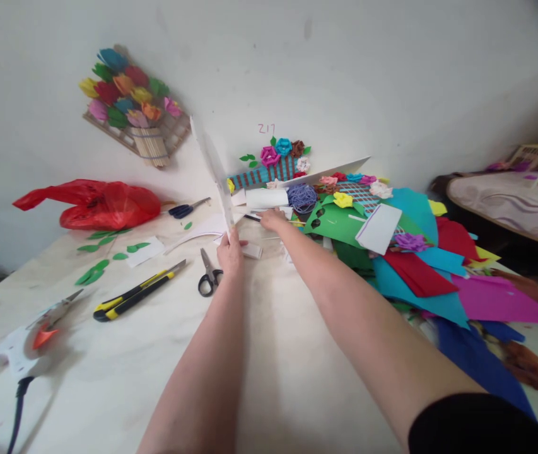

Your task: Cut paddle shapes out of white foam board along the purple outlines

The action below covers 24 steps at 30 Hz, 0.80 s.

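Note:
My left hand [231,252] is closed on the lower edge of a white board [212,167], which stands upright and shows almost edge-on. Further back, my right hand [273,219] reaches down with its fingers at the end of a dark pen [251,217] lying among paper scraps. Its fingertips are partly hidden. Just behind it lies a white paper roll [267,198], with a bundle of purple yarn [302,198] alongside. Close to my left wrist are black-handled scissors [209,274] and a small white block [252,251].
A hot glue gun [35,343] with a cord and a yellow-black utility knife [139,291] lie left. Behind them are green paper leaves [93,272], blue-handled scissors [188,208] and a red plastic bag [108,205]. Coloured sheets [420,271] pile up on the right.

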### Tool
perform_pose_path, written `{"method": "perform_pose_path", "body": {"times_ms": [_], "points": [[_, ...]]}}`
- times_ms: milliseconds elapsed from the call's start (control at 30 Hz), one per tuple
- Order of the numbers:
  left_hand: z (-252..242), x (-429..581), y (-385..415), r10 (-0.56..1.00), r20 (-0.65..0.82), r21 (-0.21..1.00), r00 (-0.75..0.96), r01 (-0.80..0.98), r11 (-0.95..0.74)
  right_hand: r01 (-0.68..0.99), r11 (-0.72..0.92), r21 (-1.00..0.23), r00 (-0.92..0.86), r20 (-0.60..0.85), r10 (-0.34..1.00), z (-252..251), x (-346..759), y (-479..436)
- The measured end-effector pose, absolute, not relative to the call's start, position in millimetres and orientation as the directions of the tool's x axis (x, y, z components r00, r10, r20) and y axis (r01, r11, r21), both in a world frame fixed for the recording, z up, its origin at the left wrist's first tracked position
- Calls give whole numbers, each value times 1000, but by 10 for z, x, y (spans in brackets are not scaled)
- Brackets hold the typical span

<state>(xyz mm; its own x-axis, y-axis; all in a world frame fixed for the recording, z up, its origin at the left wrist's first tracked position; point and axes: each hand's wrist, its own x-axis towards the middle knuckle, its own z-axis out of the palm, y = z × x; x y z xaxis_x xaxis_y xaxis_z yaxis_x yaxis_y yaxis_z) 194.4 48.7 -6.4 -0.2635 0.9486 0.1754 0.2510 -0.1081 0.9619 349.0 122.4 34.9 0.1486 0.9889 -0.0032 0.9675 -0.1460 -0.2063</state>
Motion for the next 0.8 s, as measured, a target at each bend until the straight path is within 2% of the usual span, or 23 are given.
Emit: {"method": "perform_pose_path", "body": {"times_ms": [233,367,600,700,800], "points": [[-70,1938,482,948,184,962,-262,245,-119,944,-204,-260,217,22,976,293,3378,1329],[-87,1939,493,947,176,966,-268,235,-113,915,-225,-335,254,43,966,282,3365,1364],[-118,1948,524,949,156,977,-272,186,-107,876,-164,-454,240,115,964,237,3476,1414],[-128,1940,534,947,164,973,-276,202,-110,908,-127,-399,207,165,964,196,3491,1403],[-128,1936,527,947,174,970,-271,213,-117,969,-42,-245,100,227,969,179,3469,1401]]}}
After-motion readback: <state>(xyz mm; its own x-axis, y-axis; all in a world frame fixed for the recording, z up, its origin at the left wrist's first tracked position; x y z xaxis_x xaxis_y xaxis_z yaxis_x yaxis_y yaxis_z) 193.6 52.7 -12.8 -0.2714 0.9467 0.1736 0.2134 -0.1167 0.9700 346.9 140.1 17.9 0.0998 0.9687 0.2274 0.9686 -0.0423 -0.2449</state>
